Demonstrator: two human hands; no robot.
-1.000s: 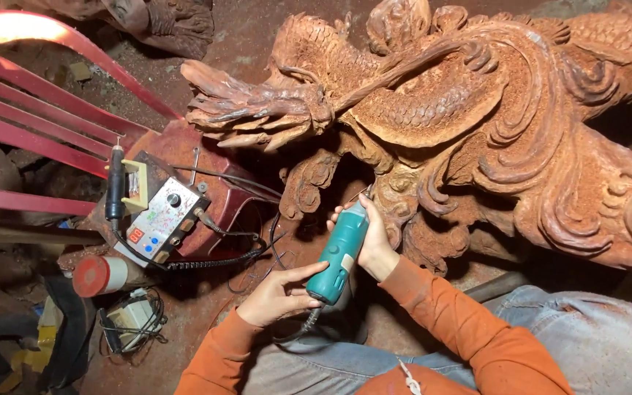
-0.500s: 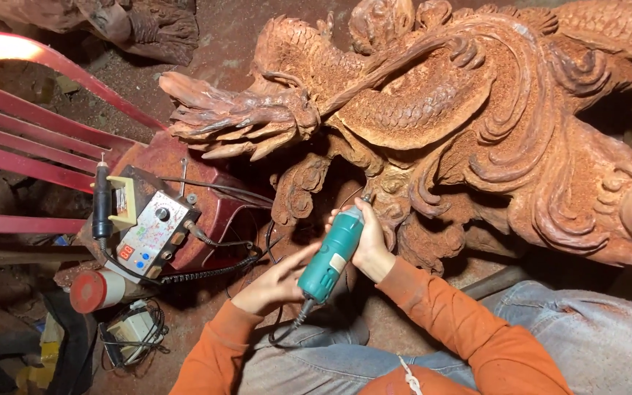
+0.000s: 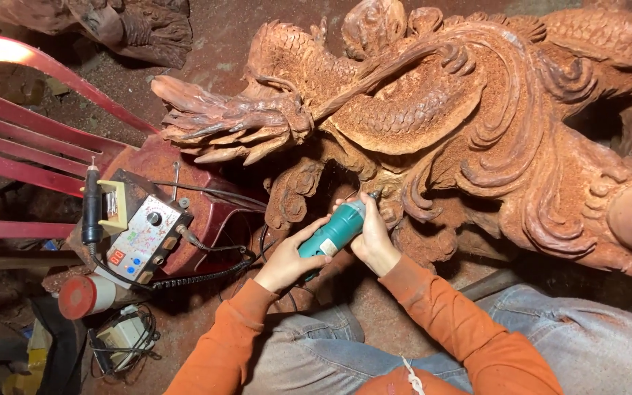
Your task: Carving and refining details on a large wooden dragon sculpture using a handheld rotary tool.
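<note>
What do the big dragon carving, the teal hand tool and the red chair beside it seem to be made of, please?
Dragon carving: apparently wood, raw reddish-brown, matte and dusty, with cut scales and curls. Teal hand tool: likely a smooth plastic casing with a thin metal tip. Red chair: probably moulded plastic, glossy, slatted back.

Both arms reach forward from the bottom of the view in orange sleeves, forearms angled inward so that the hands meet near the middle. The left hand [image 3: 285, 257] lies palm down, its fingers curled in a closed grip, the thumb pointing toward the right hand. The right hand [image 3: 373, 235] sits just beside it and slightly farther forward, fingers wrapped closed, knuckles up, wrist bent a little inward. The two hands are nearly touching.
</note>
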